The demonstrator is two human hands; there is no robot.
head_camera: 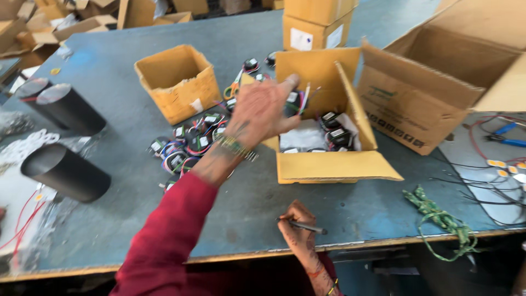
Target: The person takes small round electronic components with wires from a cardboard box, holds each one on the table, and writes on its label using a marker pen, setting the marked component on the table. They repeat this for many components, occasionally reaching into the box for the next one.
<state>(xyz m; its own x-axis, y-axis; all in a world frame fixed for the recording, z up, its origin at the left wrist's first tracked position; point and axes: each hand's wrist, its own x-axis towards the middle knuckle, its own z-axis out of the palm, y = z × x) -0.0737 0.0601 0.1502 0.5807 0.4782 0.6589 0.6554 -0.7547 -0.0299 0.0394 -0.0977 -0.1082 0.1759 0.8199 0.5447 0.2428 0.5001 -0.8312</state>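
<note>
The left hand (263, 109) is reaching out over the blue tabletop (109, 82) toward the open yellow carton (329, 164), fingers spread wide and holding nothing, with a beaded bracelet (234, 145) showing at the wrist and a red sleeve (164, 235) running back down the arm. It's hovering right at the carton's left edge, just above the spot where a pile of small black transformers (186, 148) with coloured wires is sitting loose on the tabletop. More of the same transformers (335, 131) are lying inside the carton next to some white packing. The right hand (298, 230) is resting near the front edge of the tabletop, its grip closed around a dark pen (307, 226) that's pointing off to the right. A smaller empty yellow box (178, 82) is sitting to the left of the pile, and orange-handled scissors (234, 86) are lying just behind it. 2 black cylinders (66, 137) are lying on the far left, a big brown carton (433, 82) is standing open on the right, and a green cord (444, 219) is trailing over the front edge.
</note>
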